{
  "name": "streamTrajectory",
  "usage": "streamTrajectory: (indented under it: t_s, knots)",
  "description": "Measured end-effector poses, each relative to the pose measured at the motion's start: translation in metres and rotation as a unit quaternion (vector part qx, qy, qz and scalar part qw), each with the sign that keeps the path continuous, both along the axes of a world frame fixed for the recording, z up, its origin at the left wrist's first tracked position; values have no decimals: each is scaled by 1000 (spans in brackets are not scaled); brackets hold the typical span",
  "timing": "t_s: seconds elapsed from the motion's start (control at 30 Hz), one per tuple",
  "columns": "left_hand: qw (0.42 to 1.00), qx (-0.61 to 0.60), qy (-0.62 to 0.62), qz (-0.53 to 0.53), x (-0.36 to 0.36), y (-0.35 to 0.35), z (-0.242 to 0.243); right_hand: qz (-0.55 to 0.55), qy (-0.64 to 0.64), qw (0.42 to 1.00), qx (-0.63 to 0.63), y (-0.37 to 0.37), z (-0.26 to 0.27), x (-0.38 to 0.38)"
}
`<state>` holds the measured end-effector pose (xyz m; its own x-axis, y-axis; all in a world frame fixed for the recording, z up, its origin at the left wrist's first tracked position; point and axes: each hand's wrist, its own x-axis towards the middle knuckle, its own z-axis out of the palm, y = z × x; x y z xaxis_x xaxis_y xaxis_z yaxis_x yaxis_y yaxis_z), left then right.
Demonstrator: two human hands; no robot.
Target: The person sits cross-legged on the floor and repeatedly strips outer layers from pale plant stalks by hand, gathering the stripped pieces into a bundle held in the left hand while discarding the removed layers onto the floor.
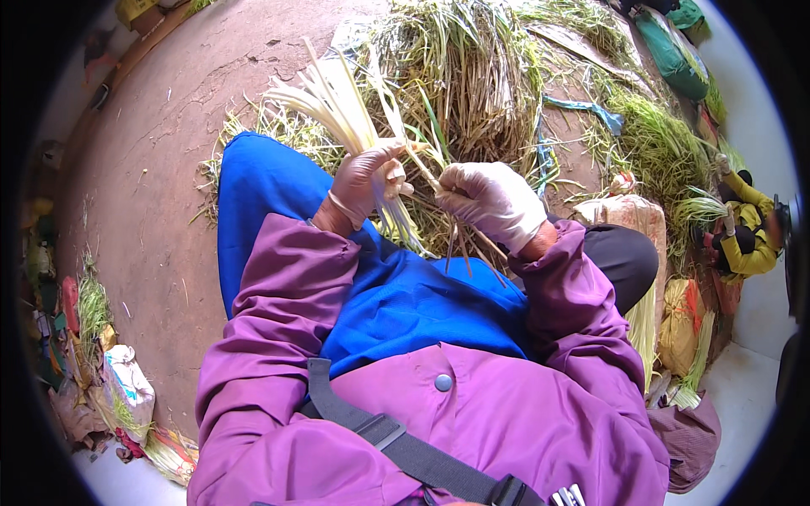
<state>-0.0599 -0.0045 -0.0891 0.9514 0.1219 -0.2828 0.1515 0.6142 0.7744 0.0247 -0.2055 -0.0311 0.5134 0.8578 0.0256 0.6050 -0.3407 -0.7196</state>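
My left hand (367, 180), in a thin whitish glove, is closed around a fanned bundle of pale plant stalks (338, 104). Green leafy stems (433, 120) cross between the two hands. My gloved right hand (487, 202) pinches the lower end of a stem (424, 167) close beside the bundle. A few thin brownish stalks hang below the right hand, over the blue cloth (417, 297) on my lap. Just beyond both hands lies a large heap of long stalks with green leaves (474, 82).
Loose greenery (658, 139) lies to the right, near a light blue strip (588, 111) and a pale sack (633, 218). A person in yellow (750, 234) holds stalks at the far right. Bags (130, 386) stand at lower left on the reddish floor (152, 190).
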Motion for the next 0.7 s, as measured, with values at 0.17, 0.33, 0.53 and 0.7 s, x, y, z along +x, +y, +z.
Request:
streamTrajectory:
  t_s: [0.17,0.33,0.53,0.7]
  knots:
    - [997,44,35,45,2,-1,1,-7,185,982,28,3,-16,6]
    - [991,30,0,131,0,14,16,-37,369,925,82,6,-17,16]
    - [976,-21,-62,208,4,37,22,9,81,996,27,-1,-16,31]
    - [931,-33,-62,357,3,73,21,21,-116,975,-191,-27,-50,73]
